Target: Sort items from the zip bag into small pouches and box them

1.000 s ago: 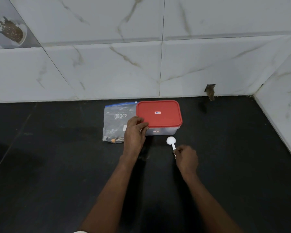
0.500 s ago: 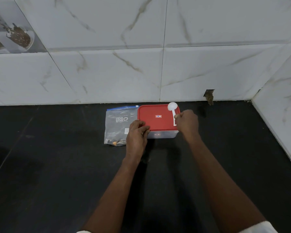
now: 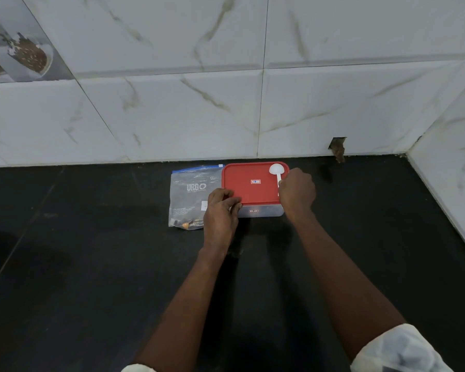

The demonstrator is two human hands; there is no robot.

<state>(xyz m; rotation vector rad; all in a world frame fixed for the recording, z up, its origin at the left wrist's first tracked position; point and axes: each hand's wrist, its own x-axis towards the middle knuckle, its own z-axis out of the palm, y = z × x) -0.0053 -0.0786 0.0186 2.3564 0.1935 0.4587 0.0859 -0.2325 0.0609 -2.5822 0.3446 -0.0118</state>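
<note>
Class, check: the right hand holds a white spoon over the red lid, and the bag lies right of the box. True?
No: the head view shows the bag left of the box. The right hand does hold the spoon over the lid.

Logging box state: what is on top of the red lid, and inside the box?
A white spoon sits over the red lid, held by the right hand; the left hand holds the lid's near corner. The box contents are covered.

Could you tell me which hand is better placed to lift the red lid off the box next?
Left. The left hand grips the red lid at its near-left corner and carries nothing else, while the right hand is occupied holding the white scoop.
</note>
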